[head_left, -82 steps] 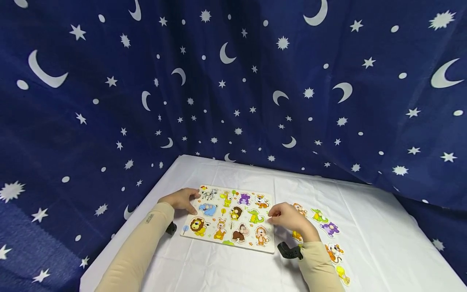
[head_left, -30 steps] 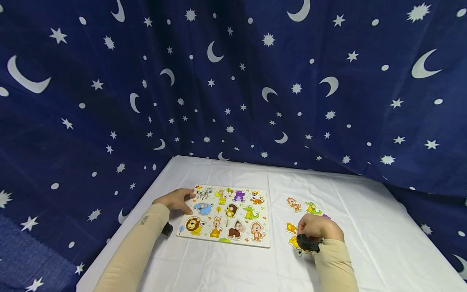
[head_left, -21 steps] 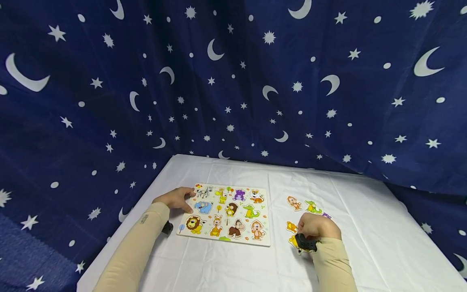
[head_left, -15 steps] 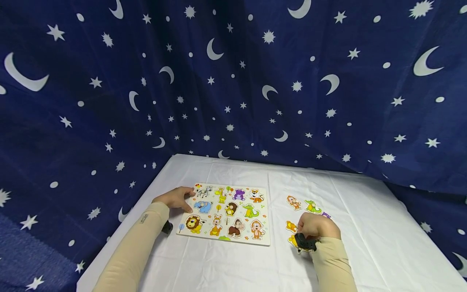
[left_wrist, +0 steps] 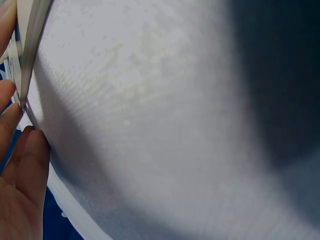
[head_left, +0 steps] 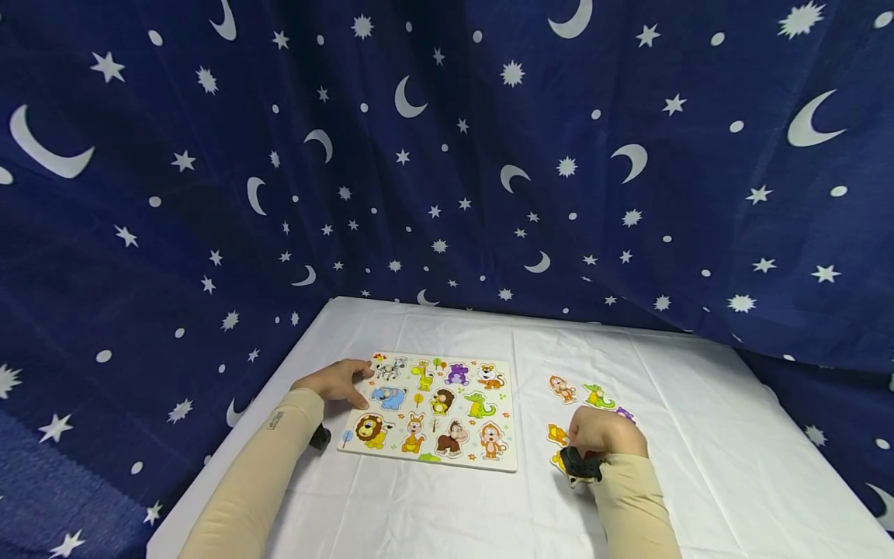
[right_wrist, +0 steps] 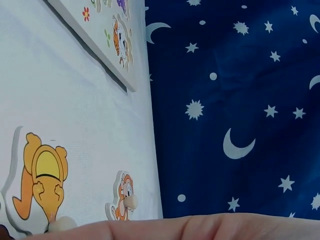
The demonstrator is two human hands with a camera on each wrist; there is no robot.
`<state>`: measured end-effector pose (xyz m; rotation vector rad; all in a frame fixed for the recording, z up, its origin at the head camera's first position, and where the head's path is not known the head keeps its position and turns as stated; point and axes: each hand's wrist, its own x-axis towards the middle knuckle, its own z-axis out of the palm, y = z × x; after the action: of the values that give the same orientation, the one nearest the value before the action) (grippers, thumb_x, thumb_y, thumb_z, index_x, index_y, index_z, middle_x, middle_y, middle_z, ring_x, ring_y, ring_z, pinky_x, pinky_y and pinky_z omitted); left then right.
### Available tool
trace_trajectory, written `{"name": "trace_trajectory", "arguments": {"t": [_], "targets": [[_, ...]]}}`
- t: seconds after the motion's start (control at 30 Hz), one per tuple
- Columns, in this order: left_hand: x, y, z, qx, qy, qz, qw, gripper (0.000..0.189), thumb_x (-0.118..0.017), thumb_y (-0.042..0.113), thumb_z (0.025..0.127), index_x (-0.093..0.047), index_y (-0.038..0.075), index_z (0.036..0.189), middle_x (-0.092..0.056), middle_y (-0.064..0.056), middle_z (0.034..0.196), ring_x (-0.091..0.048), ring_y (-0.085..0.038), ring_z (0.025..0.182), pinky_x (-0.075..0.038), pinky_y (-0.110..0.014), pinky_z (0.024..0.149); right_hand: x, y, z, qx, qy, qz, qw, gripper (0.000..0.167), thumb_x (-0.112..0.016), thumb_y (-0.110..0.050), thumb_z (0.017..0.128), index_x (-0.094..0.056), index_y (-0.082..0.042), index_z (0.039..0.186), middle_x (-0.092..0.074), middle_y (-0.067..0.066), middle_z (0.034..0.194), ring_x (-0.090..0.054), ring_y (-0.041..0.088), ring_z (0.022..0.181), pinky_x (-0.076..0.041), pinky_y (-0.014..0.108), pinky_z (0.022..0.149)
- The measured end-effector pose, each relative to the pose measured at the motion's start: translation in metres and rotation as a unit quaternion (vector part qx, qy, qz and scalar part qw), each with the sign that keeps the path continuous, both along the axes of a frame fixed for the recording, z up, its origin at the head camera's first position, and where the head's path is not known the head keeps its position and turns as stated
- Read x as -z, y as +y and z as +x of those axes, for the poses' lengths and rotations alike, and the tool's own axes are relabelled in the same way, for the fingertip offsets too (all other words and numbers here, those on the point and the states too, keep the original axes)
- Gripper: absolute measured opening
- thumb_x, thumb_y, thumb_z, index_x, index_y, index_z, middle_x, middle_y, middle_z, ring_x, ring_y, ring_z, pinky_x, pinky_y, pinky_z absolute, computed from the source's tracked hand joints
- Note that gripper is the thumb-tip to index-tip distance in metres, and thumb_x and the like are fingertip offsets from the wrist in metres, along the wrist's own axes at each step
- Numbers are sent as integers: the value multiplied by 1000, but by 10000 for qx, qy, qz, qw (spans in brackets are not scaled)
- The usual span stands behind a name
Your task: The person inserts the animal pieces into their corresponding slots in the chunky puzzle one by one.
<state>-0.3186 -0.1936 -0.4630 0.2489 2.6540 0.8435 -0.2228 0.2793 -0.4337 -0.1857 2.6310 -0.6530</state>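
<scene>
A white wooden puzzle board [head_left: 426,458] with coloured animal pictures lies on the table. My left hand [head_left: 338,382] rests at its left edge, thumb and fingers spread. In the left wrist view, relaxed fingers [left_wrist: 32,160] lie beside the board's edge [left_wrist: 32,40]. To the right, my right hand [head_left: 606,431] hovers low over loose animal pieces, fingertips pointing down and hidden, so I cannot tell what they hold. A yellow lion piece [head_left: 558,461] shows partly beneath it. Close by lies a knobbed kangaroo piece [right_wrist: 47,175], seen in the right wrist view.
A monkey piece [head_left: 562,388], a crocodile piece [head_left: 598,396] and a purple piece [head_left: 625,414] lie beyond my right hand. A white cloth covers the table [head_left: 433,512]. Dark blue curtains [head_left: 447,155] with stars and moons hang behind and at the sides.
My right hand has moved from the board's right edge rightward to the loose pieces, shifting only slightly left within the last second. My left hand keeps its place at the board.
</scene>
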Motion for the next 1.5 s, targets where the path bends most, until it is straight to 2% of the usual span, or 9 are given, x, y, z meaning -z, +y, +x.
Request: {"name": "trace_trajectory", "arguments": {"t": [0.23, 0.43, 0.77, 0.97, 1.17, 1.33, 1.5], "targets": [[2, -2, 1, -6, -25, 34, 10000, 69, -90, 8, 67, -61, 0, 129, -38, -18, 159, -29, -40, 150, -20, -53, 125, -1, -1, 0, 1, 31, -17, 10000, 17, -63, 8, 63, -63, -9, 58, -55, -5, 54, -48, 7, 50, -39, 17, 48], [-1, 0, 1, -75, -52, -3, 10000, 69, -90, 9, 68, -61, 1, 131, -37, -16, 160, -28, -39, 151, -19, -53, 125, -3, 1, -2, -47, 151, -13, 9999, 19, -61, 11, 62, -62, -8, 58, -52, -6, 54, -47, 7, 50, -37, 17, 49], [2, -2, 0, -60, -74, 73, 9999, 68, -90, 9, 67, -62, 2, 129, -37, -15, 160, -27, -39, 151, -18, -53, 126, -5, -3, -1, 291, 110, -90, 9995, 14, -67, 9, 66, -66, -5, 65, -64, 2, 60, -59, 13, 54, -51, 23, 52], [2, -2, -1, -61, -52, 68, 9999, 68, -90, 8, 67, -62, 2, 129, -38, -16, 160, -28, -40, 150, -19, -54, 125, -7, -6, -3, 251, 319, -266, 9988, 16, -62, 12, 66, -64, -3, 63, -64, 5, 58, -61, 15, 52, -56, 28, 52], [-1, -1, 0, -41, -46, 76, 10000, 67, -90, 8, 67, -62, 1, 128, -37, -16, 160, -27, -40, 151, -19, -54, 125, -10, -9, -5, 131, 575, -401, 9975, 16, -60, 10, 66, -61, -5, 60, -63, 3, 55, -60, 15, 51, -51, 27, 50], [-2, -2, 0, -31, -27, 81, 10000, 67, -90, 8, 68, -62, 1, 128, -38, -17, 160, -28, -39, 150, -19, -53, 125, -11, -14, -8, -75, 930, -533, 9942, 17, -59, 9, 64, -62, -6, 59, -59, -1, 53, -53, 11, 49, -41, 22, 47], [0, -3, 0, -13, -41, 123, 9999, 68, -90, 8, 68, -62, 1, 129, -37, -16, 160, -27, -39, 151, -19, -53, 126, -9, -21, -12, -164, 1117, -698, 9911, 18, -56, 9, 65, -62, -8, 60, -52, -6, 52, -46, 9, 49, -37, 21, 47]]}}
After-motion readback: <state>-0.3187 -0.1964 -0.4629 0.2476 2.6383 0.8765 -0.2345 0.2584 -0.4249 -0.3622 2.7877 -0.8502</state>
